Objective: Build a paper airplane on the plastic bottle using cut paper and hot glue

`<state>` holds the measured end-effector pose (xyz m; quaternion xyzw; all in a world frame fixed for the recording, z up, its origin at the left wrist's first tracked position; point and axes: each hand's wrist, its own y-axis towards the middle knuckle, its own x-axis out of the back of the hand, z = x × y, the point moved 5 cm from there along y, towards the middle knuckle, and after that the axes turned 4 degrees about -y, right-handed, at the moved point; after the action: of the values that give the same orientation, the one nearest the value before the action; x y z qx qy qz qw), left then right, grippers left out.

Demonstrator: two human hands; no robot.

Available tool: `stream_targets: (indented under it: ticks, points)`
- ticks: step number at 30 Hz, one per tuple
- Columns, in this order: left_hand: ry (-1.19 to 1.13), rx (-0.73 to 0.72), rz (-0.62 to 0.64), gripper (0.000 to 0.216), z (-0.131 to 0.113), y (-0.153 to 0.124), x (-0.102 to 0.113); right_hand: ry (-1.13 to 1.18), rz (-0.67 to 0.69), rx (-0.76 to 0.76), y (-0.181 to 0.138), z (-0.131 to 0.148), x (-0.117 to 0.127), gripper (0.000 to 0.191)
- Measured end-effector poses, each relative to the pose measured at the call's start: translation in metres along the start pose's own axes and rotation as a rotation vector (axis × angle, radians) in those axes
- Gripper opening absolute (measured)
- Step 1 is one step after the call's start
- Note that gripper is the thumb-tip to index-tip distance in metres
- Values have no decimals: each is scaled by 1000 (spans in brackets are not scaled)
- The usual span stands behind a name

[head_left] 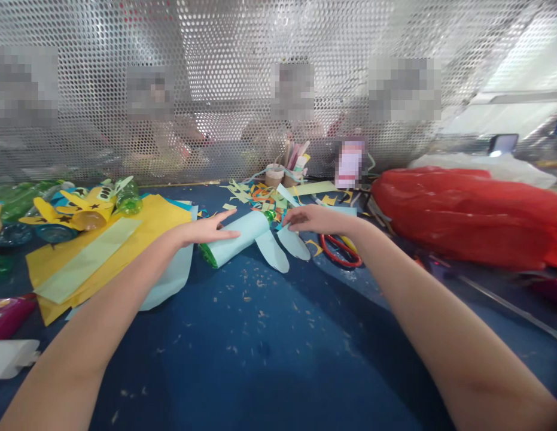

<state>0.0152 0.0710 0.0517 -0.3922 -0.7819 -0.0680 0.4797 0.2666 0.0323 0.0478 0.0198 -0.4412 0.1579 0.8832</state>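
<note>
A green plastic bottle (208,256) wrapped in light blue paper (237,238) lies tilted on the blue table. My left hand (212,230) rests on the wrap with its fingers spread. One long, rounded light blue paper ear (273,251) lies against the bottle's neck end. Beside it, my right hand (310,219) has its fingers bent down and pinched at the upper end of a second light blue paper ear (294,243). The fingertips partly cover that end. Red-handled scissors (340,251) lie just right of this hand.
Yellow paper sheets (157,218), yellow paper cutouts with faces (87,209) and green bottles (27,200) are at left. Paper scraps (255,193), cups holding sticks (292,173) and a phone (350,161) stand behind. A red plastic bag (466,215) fills the right.
</note>
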Motion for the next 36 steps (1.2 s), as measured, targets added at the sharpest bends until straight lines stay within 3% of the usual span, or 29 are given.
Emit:
stream_targets:
  ticks: [7,14,20,28,36]
  points:
    - [-81,57,5,86,4,2,-1,366,-38,-92,1,-14,1,33]
    - [-238,22,-16,77,5,-2,5,580,-191,-149,-3,-18,9,16]
    - [-775,52,-26,75,12,3,2,801,-214,-88,-2,-18,8,28]
    - [-1188,-163,-128,74,8,11,3,634,-221,-174,2,-24,3,27]
    - [-1234,-207,-167,91,11,13,1,436,-21,-185,-1,-4,-8,22]
